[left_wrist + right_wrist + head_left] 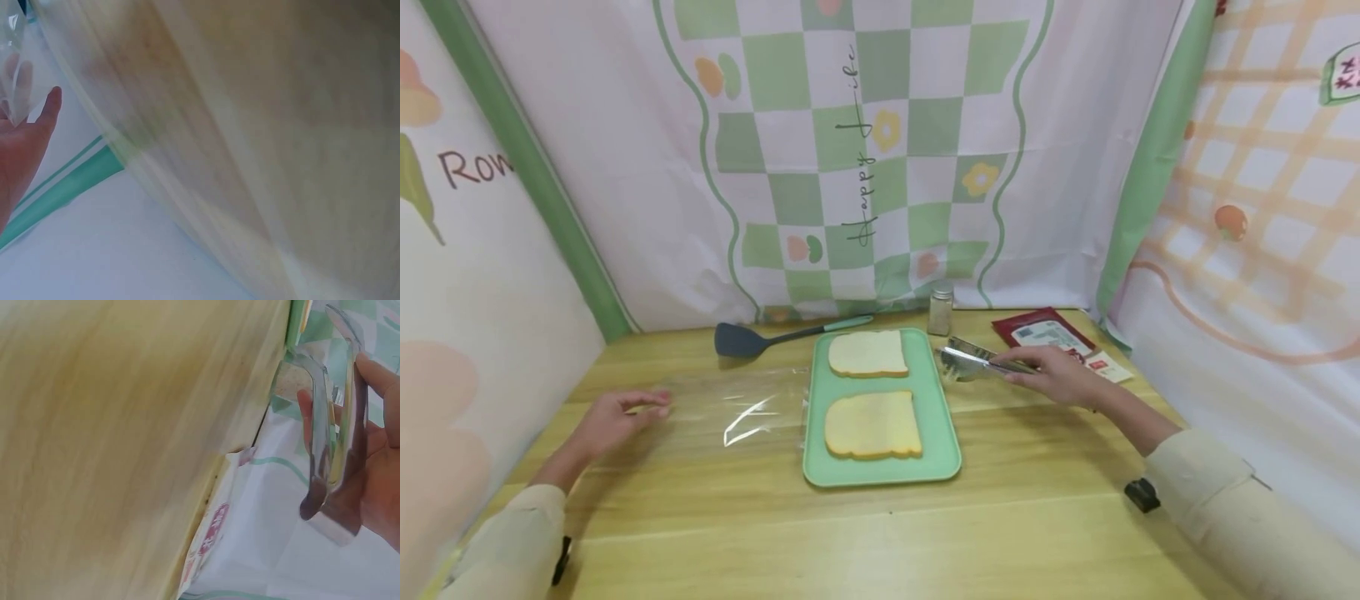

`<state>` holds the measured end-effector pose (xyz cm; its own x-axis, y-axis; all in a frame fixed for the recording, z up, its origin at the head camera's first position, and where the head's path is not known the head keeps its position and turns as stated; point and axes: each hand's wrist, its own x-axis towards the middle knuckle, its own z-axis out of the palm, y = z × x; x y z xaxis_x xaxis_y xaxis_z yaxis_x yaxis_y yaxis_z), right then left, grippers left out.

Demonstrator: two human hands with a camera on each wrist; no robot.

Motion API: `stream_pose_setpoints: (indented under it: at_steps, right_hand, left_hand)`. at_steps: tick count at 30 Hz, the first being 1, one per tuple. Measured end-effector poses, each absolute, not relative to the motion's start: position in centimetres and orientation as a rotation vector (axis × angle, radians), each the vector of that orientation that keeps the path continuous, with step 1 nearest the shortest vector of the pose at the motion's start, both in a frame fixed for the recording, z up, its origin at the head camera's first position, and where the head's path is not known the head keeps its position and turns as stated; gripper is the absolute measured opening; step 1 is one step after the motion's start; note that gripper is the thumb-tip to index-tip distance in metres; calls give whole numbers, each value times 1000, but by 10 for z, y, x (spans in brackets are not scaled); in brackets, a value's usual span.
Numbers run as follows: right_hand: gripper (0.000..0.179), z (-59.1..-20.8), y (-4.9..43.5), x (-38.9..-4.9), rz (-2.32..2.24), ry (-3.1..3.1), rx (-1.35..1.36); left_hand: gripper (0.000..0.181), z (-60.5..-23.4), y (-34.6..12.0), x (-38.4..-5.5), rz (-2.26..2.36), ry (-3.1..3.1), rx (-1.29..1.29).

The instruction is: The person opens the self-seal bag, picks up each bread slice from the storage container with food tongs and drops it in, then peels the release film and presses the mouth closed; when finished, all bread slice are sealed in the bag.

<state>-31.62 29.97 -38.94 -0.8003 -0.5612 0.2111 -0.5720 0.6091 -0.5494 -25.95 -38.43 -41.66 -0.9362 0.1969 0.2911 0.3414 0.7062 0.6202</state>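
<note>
My left hand [617, 423] is at the left end of a clear plastic bag [741, 417] lying on the table. In the left wrist view its fingers show through the clear plastic [14, 37], while the thumb stands apart from them. On the right, my right hand [1056, 375] grips metal food tongs [973, 358]. Their tips reach to the right edge of a green tray [938, 457]. Two slices of bread lie on that tray, a far slice [867, 353] and a near slice [874, 425]. In the right wrist view the tongs [357, 425] have their two arms apart.
Behind the bag lies a dark spatula [741, 340] with a green handle. A small shaker jar [940, 310] stands at the back. A red packet [1037, 327] and a white packet [1108, 367] lie beyond my right hand. Printed curtains [880, 150] surround the wooden table [737, 525].
</note>
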Motion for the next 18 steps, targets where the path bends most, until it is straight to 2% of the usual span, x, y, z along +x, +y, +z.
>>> stream_pose_setpoints:
  at_steps: [9, 18]
  right_hand:
    - [21, -383, 294, -306, 1003, -2759, 1062]
    - [16, -377, 287, -299, 1106, -2795, 1000]
  left_hand:
    - [17, -416, -385, -259, -1042, -2698, -446]
    - [16, -416, -384, -258, -1049, -2680, -486]
